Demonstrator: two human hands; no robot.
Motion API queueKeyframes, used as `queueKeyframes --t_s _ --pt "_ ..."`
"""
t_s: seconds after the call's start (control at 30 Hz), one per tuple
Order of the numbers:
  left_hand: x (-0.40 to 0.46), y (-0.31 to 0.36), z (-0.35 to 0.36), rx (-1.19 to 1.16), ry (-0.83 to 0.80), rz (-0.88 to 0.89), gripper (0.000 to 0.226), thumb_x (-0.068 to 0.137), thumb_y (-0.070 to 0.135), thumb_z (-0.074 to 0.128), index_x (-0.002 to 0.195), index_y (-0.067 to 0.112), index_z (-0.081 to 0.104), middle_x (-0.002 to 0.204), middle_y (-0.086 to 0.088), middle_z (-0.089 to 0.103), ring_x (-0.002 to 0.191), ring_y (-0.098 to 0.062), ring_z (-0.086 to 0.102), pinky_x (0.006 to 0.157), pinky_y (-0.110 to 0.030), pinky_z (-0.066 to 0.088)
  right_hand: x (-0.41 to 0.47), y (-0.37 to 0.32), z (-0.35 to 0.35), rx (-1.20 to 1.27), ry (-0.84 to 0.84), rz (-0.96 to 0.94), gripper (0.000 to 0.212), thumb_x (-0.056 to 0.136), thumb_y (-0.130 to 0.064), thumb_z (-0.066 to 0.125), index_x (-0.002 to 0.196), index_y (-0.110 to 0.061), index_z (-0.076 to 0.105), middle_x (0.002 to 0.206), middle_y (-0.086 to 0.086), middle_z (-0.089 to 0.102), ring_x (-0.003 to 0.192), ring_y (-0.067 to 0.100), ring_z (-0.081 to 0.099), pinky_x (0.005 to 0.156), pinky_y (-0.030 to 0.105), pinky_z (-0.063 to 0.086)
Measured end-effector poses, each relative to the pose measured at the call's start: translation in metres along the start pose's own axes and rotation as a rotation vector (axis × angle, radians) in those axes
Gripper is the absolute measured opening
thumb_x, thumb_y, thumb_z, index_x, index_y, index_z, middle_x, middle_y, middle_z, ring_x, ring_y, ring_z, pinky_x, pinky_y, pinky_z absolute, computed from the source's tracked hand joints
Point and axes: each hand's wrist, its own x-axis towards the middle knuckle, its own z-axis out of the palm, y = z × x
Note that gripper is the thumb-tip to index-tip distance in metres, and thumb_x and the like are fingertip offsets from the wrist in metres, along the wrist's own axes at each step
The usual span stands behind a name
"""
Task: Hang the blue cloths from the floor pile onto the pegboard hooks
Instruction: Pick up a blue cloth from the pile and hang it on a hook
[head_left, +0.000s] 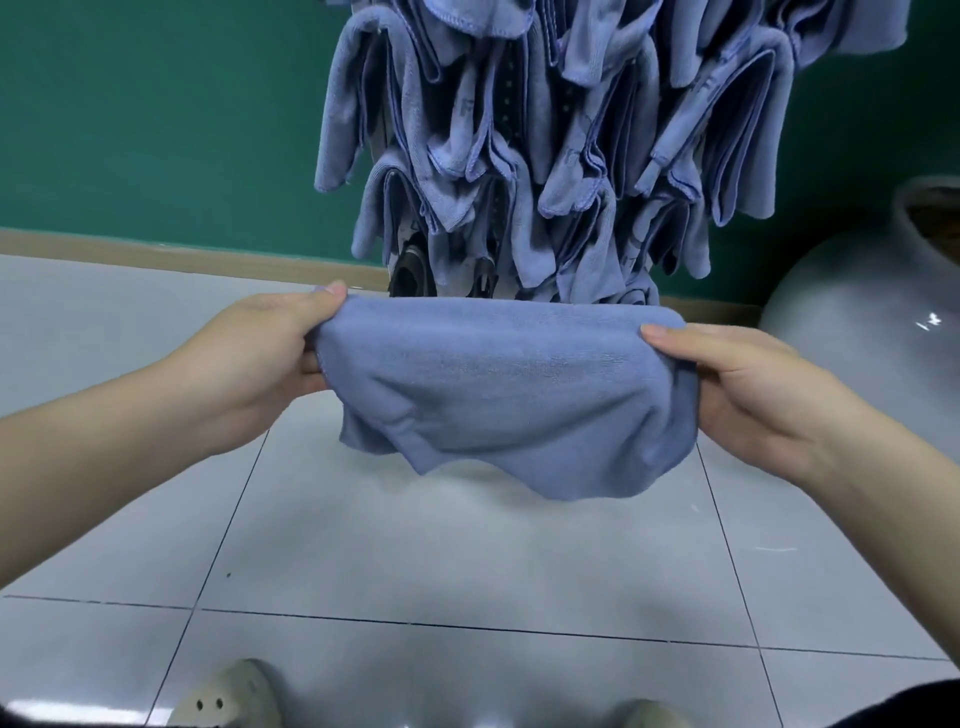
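A single blue cloth (498, 384) is held folded over between the two hands, above the tiled floor (415, 561). The left hand (254, 358) pinches the cloth's left end, thumb on top at the fold and fingers curled beneath; the right hand (753, 395) grips the right end the same way, thumb lying along the upper edge. The hands are well apart, so the fold is drawn nearly straight between them while the loose lower part sags in a curve below. This two-ended hold probably serves to keep the fold taut and level, giving an edge that can be draped over a hook.

Beyond the hands, and above them, stands the pegboard (511, 124), almost wholly covered by hung blue cloths (582, 171) in overlapping rows; only dark strips of board show between them, and the hooks themselves are hidden. Judging by this crowding, the task appears well advanced, and a free hook may be hard to find. The floor pile is not in view.

To the right of the right hand sits a large pale rounded vessel (862, 332). Below the hands, at the near edge, the toes of two light shoes (228, 696) are visible. A green wall (156, 114) lies behind the left hand.
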Motion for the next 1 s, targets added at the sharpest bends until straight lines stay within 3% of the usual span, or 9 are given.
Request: queueKeyframes --t_s 0.13,0.27,0.37,0.53,0.67,0.77,0.8,0.87,1.0 --pt "0.002 0.005 0.001 -0.015 0.011 0.049 0.036 0.105 0.033 0.052 0.085 0.013 0.074 0.086 -0.001 0.078 0.071 -0.013 0.071 0.077 -0.027 0.062 0.0 -0.002 -0.007 -0.126 0.053 0.015 0.072 0.079 -0.033 0.076 0.126 0.019 0.058 0.123 0.029 0.069 0.123 0.042 0.062 0.115 0.055 0.042" --pt "0.003 0.009 -0.002 -0.006 -0.029 0.098 0.051 0.103 0.038 0.054 0.062 0.019 0.077 0.083 -0.001 0.076 0.074 -0.016 0.07 0.081 -0.03 0.059 0.0 -0.003 -0.01 -0.085 0.096 0.038 0.045 0.089 -0.026 0.073 0.116 0.009 0.071 0.113 0.019 0.076 0.116 0.035 0.07 0.108 0.048 0.05" --pt "0.003 0.011 -0.003 -0.02 -0.027 0.108 0.048 0.103 0.04 0.054 0.069 0.016 0.078 0.092 -0.004 0.078 0.081 -0.017 0.071 0.084 -0.031 0.058 -0.001 -0.005 -0.01 0.028 0.065 0.047 0.039 0.09 -0.026 0.072 0.122 -0.004 0.073 0.121 0.009 0.076 0.116 0.024 0.071 0.107 0.041 0.049" --pt "0.002 0.013 -0.006 -0.04 -0.085 0.128 0.038 0.091 0.039 0.06 0.094 0.006 0.078 0.109 -0.012 0.077 0.093 -0.018 0.073 0.085 -0.027 0.061 0.001 -0.005 -0.013 0.195 0.049 0.069 0.043 0.089 -0.024 0.068 0.13 -0.011 0.07 0.126 0.002 0.074 0.119 0.016 0.069 0.098 0.034 0.05" --pt "-0.001 0.007 -0.008 0.019 -0.172 0.163 0.066 0.074 0.036 0.071 0.118 -0.013 0.062 0.113 -0.014 0.075 0.094 -0.019 0.068 0.088 -0.027 0.059 0.006 -0.004 -0.019 0.201 0.117 0.086 0.044 0.09 -0.023 0.069 0.131 -0.01 0.069 0.128 0.003 0.073 0.122 0.018 0.068 0.096 0.032 0.052" --pt "-0.005 0.006 -0.005 0.083 -0.213 0.175 0.029 0.089 0.03 0.065 0.095 0.004 0.076 0.093 -0.006 0.074 0.088 -0.018 0.065 0.09 -0.029 0.056 0.007 -0.004 -0.023 0.186 0.147 0.111 0.047 0.089 -0.026 0.071 0.132 -0.009 0.069 0.13 0.007 0.072 0.123 0.022 0.067 0.092 0.033 0.053" --pt "-0.005 0.006 -0.004 0.11 -0.211 0.197 0.027 0.096 0.026 0.06 0.079 0.016 0.079 0.082 0.0 0.072 0.081 -0.014 0.065 0.085 -0.026 0.056 0.006 -0.005 -0.022 0.178 0.139 0.115 0.049 0.087 -0.028 0.072 0.132 -0.008 0.069 0.13 0.008 0.072 0.123 0.022 0.067 0.092 0.034 0.054" --pt "-0.005 0.006 -0.003 0.147 -0.177 0.236 0.046 0.101 0.021 0.054 0.06 0.024 0.074 0.068 0.009 0.067 0.07 -0.008 0.064 0.075 -0.018 0.056 0.004 -0.006 -0.021 0.17 0.123 0.11 0.054 0.083 -0.03 0.073 0.132 -0.009 0.069 0.13 0.008 0.072 0.118 0.021 0.069 0.094 0.034 0.054" --pt "-0.007 0.007 -0.004 0.207 -0.078 0.281 0.033 0.097 0.03 0.061 0.074 0.01 0.072 0.077 -0.004 0.069 0.073 -0.016 0.059 0.082 -0.032 0.049 0.002 -0.005 -0.018 0.177 0.114 0.099 0.057 0.079 -0.032 0.074 0.131 -0.011 0.067 0.126 0.006 0.074 0.116 0.017 0.071 0.104 0.034 0.051"
